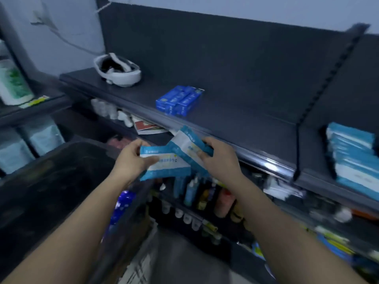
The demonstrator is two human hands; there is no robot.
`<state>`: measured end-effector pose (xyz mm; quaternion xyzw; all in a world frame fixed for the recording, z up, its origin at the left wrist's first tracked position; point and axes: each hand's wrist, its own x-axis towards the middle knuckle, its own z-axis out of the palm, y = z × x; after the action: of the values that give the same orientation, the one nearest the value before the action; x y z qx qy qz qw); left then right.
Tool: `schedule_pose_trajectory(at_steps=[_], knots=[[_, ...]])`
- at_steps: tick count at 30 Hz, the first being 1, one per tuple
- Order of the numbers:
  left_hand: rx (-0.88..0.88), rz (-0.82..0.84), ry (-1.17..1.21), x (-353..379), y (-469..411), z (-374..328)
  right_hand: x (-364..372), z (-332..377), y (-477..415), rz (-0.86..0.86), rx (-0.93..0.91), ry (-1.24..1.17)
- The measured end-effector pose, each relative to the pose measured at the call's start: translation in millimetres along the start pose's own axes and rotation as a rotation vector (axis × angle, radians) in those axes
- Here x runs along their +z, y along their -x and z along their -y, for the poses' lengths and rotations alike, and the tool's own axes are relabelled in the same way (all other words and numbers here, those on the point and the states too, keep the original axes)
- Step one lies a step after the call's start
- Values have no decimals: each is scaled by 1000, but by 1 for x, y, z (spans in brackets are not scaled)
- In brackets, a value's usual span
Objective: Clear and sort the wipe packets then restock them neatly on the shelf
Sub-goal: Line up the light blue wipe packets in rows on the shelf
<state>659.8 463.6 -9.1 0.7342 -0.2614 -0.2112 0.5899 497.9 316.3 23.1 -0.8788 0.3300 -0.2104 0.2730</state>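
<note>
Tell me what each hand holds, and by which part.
Left hand pinches the lower wipe packet by its left end; right hand grips the upper wipe packet by its right end.

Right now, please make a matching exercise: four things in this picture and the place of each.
1 wipe packets
2 dark blue boxes
3 white headset
4 stacked packets

A left end of the shelf
B right of the divider
C in the left hand and right hand
D middle of the shelf

Pairs: 1-C, 2-D, 3-A, 4-B
</note>
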Motion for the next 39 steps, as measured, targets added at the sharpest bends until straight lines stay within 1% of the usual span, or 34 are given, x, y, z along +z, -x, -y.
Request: schedule_pose_trajectory(at_steps=[5, 10, 14, 17, 20, 24, 27, 32, 34, 39], knots=[[113, 105, -82, 100, 19, -31, -84, -73, 41, -95, 67, 49], [133, 247, -33, 212, 52, -62, -168, -148, 88, -172, 143, 130], [164, 315, -63, 292, 76, -82, -220, -204, 116, -228, 170, 181], [190, 357, -37, 346, 86, -97, -255, -237, 131, -249, 243, 226], [206, 437, -46, 392, 89, -114, -287, -267, 139, -264, 354, 273], [234, 529, -117, 442, 74, -128, -324, -306, 142, -251, 473, 336], [244, 564, -156, 476, 57, -131, -348, -329, 144, -215, 567, 402], [222, 571, -209, 515, 30, -122, -374, -367, 140, -40, 681, 462], [244, 558, -241, 525, 22, -119, -377, -381, 138, 3, 691, 495], [316, 549, -299, 540, 17, -119, -377, -409, 133, -14, 635, 493]])
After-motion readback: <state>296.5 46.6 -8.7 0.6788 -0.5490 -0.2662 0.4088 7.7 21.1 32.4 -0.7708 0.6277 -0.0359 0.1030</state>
